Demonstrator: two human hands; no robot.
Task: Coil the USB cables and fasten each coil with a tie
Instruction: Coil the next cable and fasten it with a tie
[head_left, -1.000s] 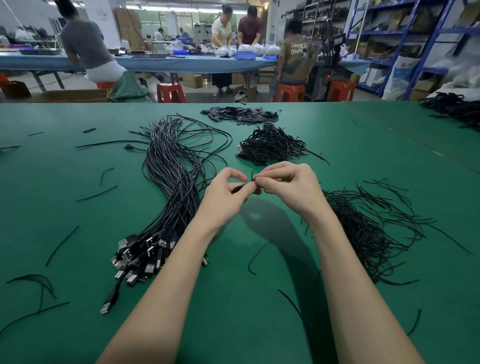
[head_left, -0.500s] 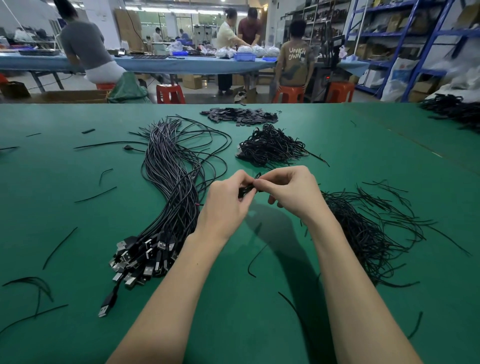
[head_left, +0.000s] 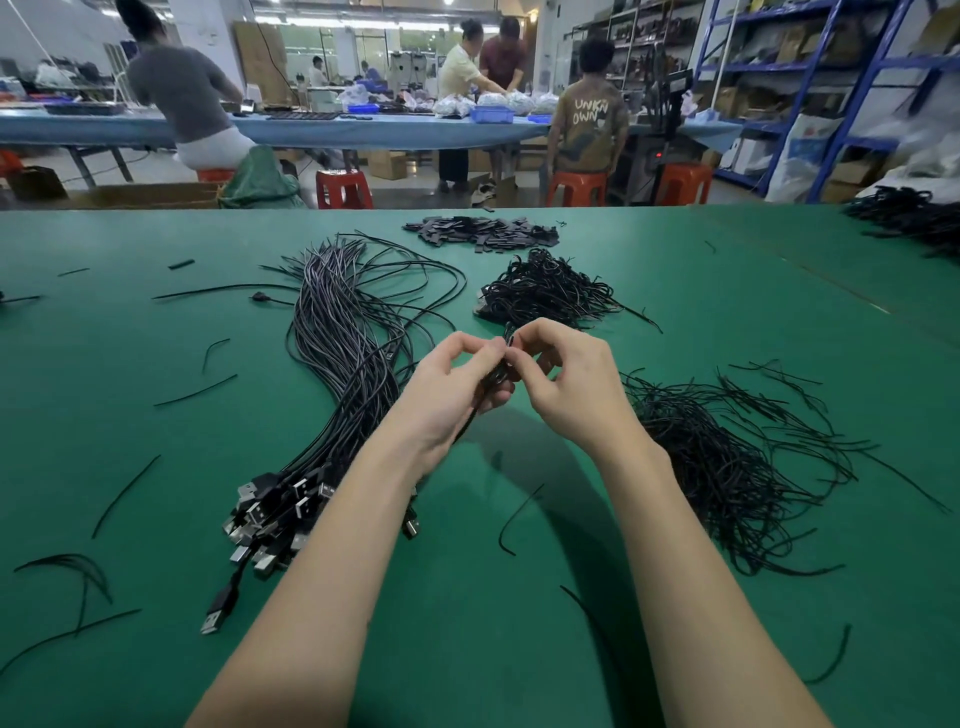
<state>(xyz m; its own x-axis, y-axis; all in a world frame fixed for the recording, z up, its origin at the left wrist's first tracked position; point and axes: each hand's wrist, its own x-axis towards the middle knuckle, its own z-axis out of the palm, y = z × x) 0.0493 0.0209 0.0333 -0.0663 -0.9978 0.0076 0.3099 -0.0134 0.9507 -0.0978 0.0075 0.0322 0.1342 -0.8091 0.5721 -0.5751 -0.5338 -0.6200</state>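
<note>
A small black cable coil (head_left: 497, 370) was held above the green table (head_left: 675, 322) between both hands, pinched by the curled fingers of the left hand (head_left: 451, 395) and the right hand (head_left: 566, 387). A bundle of uncoiled USB cables (head_left: 337, 374) was laid just left of the hands, and a heap of black ties (head_left: 727, 457) to the right.

The coil (head_left: 496, 371) is mostly hidden between the left hand (head_left: 447, 395) and right hand (head_left: 566, 384); whether a tie is on it cannot be told. At the table's (head_left: 675, 312) far right corner, a cable heap (head_left: 909, 218) is cut off.
</note>
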